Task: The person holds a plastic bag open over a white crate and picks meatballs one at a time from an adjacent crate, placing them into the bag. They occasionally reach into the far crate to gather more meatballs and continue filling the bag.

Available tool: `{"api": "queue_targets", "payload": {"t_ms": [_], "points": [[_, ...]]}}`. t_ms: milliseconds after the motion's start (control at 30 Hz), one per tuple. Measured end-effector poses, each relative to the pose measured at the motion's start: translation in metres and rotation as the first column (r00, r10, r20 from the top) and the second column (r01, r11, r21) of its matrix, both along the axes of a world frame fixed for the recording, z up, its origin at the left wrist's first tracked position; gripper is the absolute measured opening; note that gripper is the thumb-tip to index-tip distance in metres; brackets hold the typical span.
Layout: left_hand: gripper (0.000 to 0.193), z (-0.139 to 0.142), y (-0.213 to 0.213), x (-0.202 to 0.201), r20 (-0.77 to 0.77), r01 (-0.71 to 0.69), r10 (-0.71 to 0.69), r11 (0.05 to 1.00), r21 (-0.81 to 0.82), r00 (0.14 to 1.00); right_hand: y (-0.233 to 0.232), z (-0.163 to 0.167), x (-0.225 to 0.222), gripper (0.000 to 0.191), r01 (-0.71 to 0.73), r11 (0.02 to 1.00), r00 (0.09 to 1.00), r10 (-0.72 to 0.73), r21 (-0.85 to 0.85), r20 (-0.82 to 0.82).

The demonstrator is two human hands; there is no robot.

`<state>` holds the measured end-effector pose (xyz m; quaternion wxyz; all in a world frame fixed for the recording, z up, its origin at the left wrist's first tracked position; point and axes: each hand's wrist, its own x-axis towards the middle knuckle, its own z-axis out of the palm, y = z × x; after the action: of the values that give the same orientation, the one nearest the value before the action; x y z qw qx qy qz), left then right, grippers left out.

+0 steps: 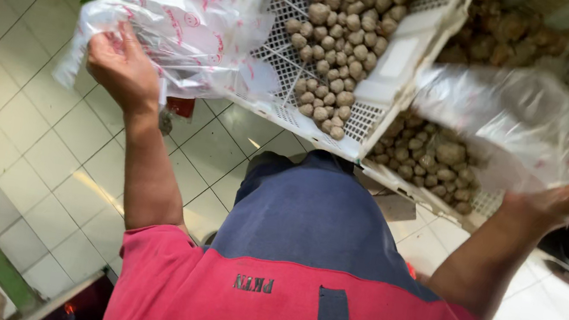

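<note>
Head view: hands [122, 64] [561, 205] hold seemingly separate plastic bags [177, 31] [519, 131].

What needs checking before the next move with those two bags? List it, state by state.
1. Left hand grip on the printed bag: ok, fingers closed on it.
2. Right hand grip on the clear bag: cannot tell, motion blur.
3. Either bag's mouth open: cannot tell, both are crumpled.
4. Brown tubers contained: ok, they lie inside the white crate.
5. Tiled floor free of spilled tubers: ok, none visible.
</note>
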<state>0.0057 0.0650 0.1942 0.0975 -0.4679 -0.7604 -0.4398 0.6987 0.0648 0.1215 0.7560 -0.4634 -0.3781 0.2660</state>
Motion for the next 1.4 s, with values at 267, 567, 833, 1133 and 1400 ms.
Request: {"api": "queue_targets", "payload": {"t_ms": [267, 567, 833, 1133, 1400], "points": [[0.018, -0.09, 0.055, -0.058, 0.347, -0.153, 0.032, 0.933, 0.327, 0.937, -0.015, -0.025, -0.103, 0.045, -0.115, 0.993, 0.987, 0.116, -0.02, 0.114], [0.033, -0.16, -0.049, 0.024, 0.863, 0.622, -0.416, 0.766, 0.161, 0.288, -0.036, -0.006, -0.217, 0.043, -0.221, 0.975, 0.975, 0.221, -0.02, 0.019], [0.04, -0.132, -0.041, 0.039, 0.835, 0.693, -0.275, 0.466, 0.55, -0.477, -0.051, 0.01, -0.272, 0.042, 0.129, 0.974, 0.678, 0.051, -0.187, 0.734], [0.028, -0.221, -0.121, 0.005, 0.973, 0.885, -0.184, 0.463, -0.042, 0.142, -0.045, 0.002, -0.283, 0.04, -0.113, 0.961, 0.991, 0.129, -0.252, 0.046], [0.015, -0.236, -0.027, 0.078, 0.672, 0.799, -0.532, 0.582, -0.151, 0.515, -0.038, -0.033, -0.279, 0.034, -0.199, 0.957, 0.967, 0.156, -0.213, -0.2]]}}
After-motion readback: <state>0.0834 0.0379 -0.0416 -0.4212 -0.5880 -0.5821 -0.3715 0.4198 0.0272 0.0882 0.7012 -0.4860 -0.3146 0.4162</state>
